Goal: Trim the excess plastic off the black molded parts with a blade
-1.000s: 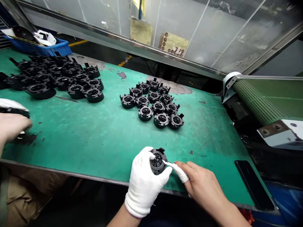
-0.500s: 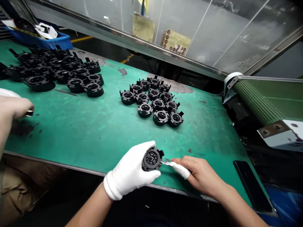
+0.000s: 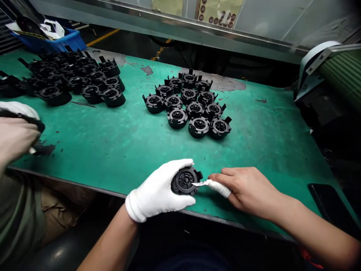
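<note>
At lower centre of the frame, the gloved left hand (image 3: 161, 189) grips a round black part (image 3: 186, 180), and the right hand (image 3: 251, 188) pinches a blade (image 3: 199, 183) whose tip now lies over the part's face, no longer its rim, so work apparently shifts inward.

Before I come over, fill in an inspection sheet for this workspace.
Surface: green table, worn patches toward the far edge.
Work items: black round part in hand; middle cluster and left cluster of similar parts.
Clutter: dark phone-like slab, right; blue bin of mixed items, far left.
Hands: gloved left hand grips the part; right hand holds a small blade, tip over the part.
Cables: possibly some behind the table, too dim to tell.
Surroundings: co-worker's hand, left; conveyor, right.
</note>
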{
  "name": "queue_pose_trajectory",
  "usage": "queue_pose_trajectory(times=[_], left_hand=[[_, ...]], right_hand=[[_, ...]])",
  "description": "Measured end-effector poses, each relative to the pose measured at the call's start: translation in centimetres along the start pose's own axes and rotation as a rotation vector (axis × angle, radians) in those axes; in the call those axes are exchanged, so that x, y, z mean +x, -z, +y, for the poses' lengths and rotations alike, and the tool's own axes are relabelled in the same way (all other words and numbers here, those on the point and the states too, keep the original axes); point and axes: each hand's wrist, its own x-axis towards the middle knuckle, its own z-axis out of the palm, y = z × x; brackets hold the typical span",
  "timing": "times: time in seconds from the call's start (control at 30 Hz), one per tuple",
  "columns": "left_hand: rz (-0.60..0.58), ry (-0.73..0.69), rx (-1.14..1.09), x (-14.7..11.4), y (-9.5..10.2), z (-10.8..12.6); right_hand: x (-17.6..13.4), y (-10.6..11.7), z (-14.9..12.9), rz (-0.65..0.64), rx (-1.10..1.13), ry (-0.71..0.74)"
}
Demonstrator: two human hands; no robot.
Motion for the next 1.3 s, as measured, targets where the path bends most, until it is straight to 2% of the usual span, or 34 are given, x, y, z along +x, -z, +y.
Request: queue_pose_trajectory(times=[0.2,0.37,0.5,0.6,0.67,0.87,0.97,1.1,1.3], left_hand=[[0.065,0.038,-0.042,0.0,-0.5,0.8],[0.102,0.035,-0.034,-0.6,-0.9,1.0],[0.217,0.079,-0.058,-2.2,-2.9,0.9],[0.361,0.11,-0.074,-3.3,-5.0,0.8],[0.41,0.12,-0.087,-3.7,-5.8,0.9],[0.369,0.151,-0.084,-3.6,-5.7,1.3],[0.362,0.154,-0.066,-3.5,-5.5,1.3],[0.349,0.143,-0.053,-3.5,-5.7,1.1],[0.309,0.136,-0.057,-3.4,-5.4,1.0]], right_hand=[[-0.2,-1.6,-0.4,0.102,-0.045,-0.067],[-0.6,-1.9,-0.5,0.136,0.053,-0.1],[-2.3,-2.7,-1.9,0.147,0.29,-0.185],[-3.5,-3.5,-3.2,0.127,0.441,-0.139],[-3.9,-3.9,-3.9,0.111,0.471,-0.112],[-3.7,-3.8,-4.7,0.05,0.445,-0.12],[-3.5,-3.2,-4.5,0.062,0.438,-0.08],[-3.5,-3.1,-4.3,0.075,0.441,-0.096],[-2.9,-3.1,-4.1,-0.009,0.516,-0.057]])
